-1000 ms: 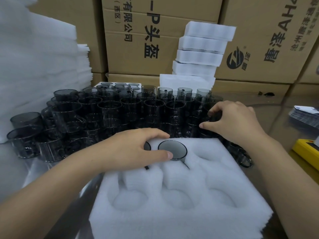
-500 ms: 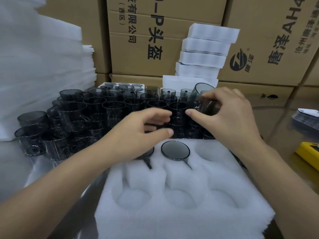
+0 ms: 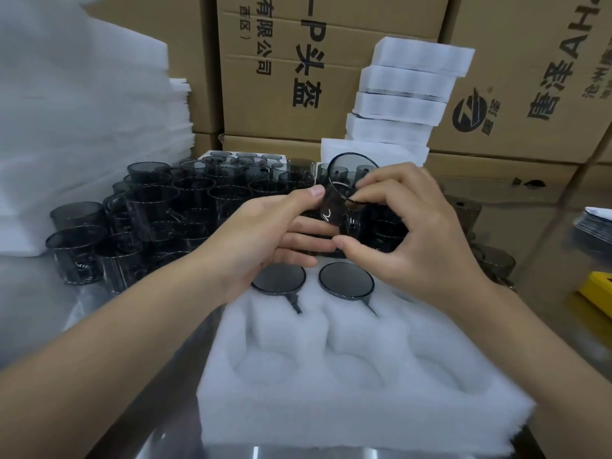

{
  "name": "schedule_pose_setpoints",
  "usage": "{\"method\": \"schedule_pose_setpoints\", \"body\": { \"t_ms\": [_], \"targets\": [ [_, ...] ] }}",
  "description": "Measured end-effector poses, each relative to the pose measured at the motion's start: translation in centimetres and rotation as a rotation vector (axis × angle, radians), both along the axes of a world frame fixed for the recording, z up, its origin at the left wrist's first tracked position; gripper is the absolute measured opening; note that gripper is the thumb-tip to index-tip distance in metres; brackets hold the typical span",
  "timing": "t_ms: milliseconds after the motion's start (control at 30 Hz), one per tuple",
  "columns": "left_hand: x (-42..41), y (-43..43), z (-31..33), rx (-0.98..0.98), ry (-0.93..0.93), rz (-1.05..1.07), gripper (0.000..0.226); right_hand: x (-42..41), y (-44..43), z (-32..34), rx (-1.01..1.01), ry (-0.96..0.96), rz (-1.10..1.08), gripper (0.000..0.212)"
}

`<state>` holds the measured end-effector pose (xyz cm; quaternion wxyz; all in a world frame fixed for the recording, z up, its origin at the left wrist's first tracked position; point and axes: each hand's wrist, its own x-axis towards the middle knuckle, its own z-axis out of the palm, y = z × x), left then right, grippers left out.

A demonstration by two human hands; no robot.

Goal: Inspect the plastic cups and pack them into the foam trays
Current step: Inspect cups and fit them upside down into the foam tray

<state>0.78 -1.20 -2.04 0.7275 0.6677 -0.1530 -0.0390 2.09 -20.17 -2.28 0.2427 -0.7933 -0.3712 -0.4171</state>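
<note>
Tilted smoky cup in grip of left hand and right hand, above foam tray

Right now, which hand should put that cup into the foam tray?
Probably the right hand: it pinches the cup and hangs over the foam tray's right side, beside the two packed cups. The left hand grips the cup too, but sits over one packed cup.

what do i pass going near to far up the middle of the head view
foam tray, two packed cups, loose cups, stack of foam trays, cardboard boxes; held cup left out, it overlaps the loose cups
</note>
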Motion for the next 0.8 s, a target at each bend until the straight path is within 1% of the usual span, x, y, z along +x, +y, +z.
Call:
{"method": "schedule_pose_setpoints", "body": {
  "t_ms": [133, 267, 400, 467, 600, 800],
  "targets": [
    [0.00, 0.00, -0.12, 0.007, -0.034, -0.014, 0.050, -0.07, -0.08, -0.15, -0.036, 0.020, 0.061, 0.029],
    [0.05, -0.01, -0.24, 0.040, -0.038, -0.023, 0.040, -0.06, -0.05, -0.11, -0.053, -0.011, 0.057, 0.023],
    [-0.07, -0.05, -0.23, 0.092, -0.054, -0.043, 0.041, -0.07, -0.04, -0.11, -0.056, -0.010, 0.051, 0.017],
    [-0.10, -0.03, -0.25, 0.104, -0.056, -0.048, 0.039, -0.08, -0.01, -0.12, -0.054, -0.006, 0.046, 0.014],
    [-0.07, -0.04, -0.35, 0.153, -0.076, -0.060, 0.033, -0.08, -0.03, -0.20, -0.049, 0.004, 0.024, 0.012],
    [0.00, 0.10, -0.47, 0.157, -0.081, -0.073, 0.031, 0.01, -0.05, -0.39, -0.040, 0.020, 0.050, 0.014]
  ]
}}
